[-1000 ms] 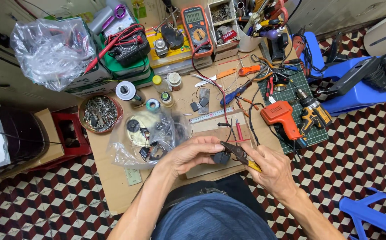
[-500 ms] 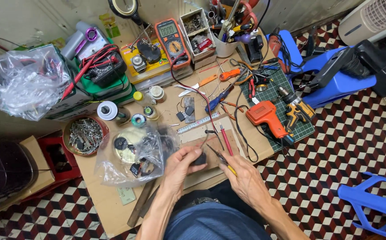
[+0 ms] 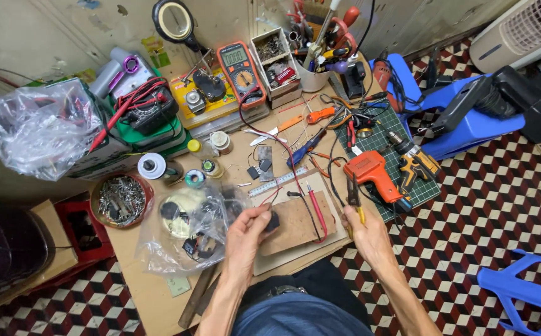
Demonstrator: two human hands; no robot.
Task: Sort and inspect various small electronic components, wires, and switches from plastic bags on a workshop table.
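My left hand (image 3: 246,235) pinches a small black part (image 3: 272,221) over the left end of a brown board (image 3: 295,229) at the table's front. My right hand (image 3: 365,235) has moved off to the board's right and grips small pliers (image 3: 352,194) with yellow and black handles, jaws pointing away from me. A red probe (image 3: 316,210) with its lead lies across the board between the two hands. A clear plastic bag (image 3: 183,233) of black parts lies just left of my left hand.
An orange glue gun (image 3: 375,175) and a drill (image 3: 415,162) lie on a green cutting mat (image 3: 387,146) beyond my right hand. A multimeter (image 3: 240,70), solder reels, a tin of screws (image 3: 121,200), a tool cup (image 3: 313,73) and a blue plastic chair (image 3: 470,127) crowd the back and right.
My hands, together over the black part before, have separated: the right hand drew the pliers away to the right while the left keeps the part. The camera view has shifted.
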